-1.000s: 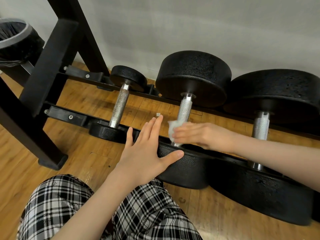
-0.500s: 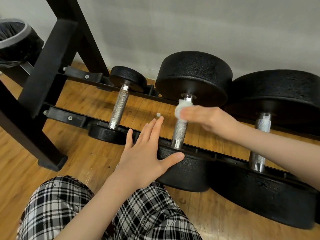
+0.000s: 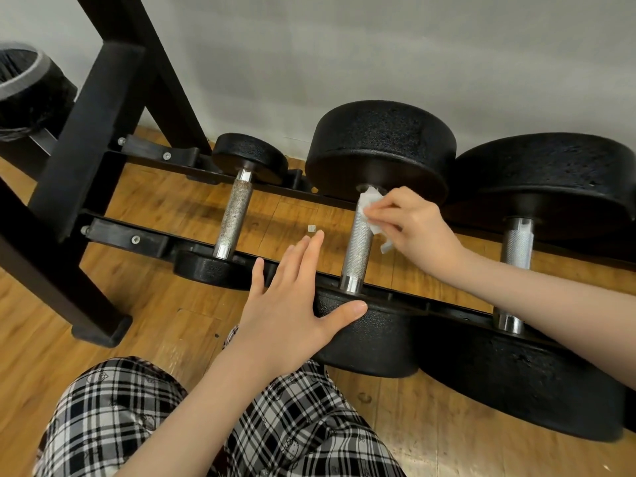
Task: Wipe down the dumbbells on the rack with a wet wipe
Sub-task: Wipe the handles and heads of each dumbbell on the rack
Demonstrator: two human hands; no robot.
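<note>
Three dumbbells sit on the rack (image 3: 113,232); the middle dumbbell (image 3: 361,235) (heavy, rigid, surely unmoved by rubbing) has the soft wet wipe (image 3: 370,204) pinched against its knurled handle by the right hand (image 3: 413,232), left hand (image 3: 289,297) flat, fingers spread, on its near head.

No legible text, labels or numbers anywhere.

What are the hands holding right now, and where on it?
The right hand pinches a crumpled wet wipe against the upper end of the middle dumbbell's handle. The left hand holds nothing; it rests open on that dumbbell's near head.
</note>
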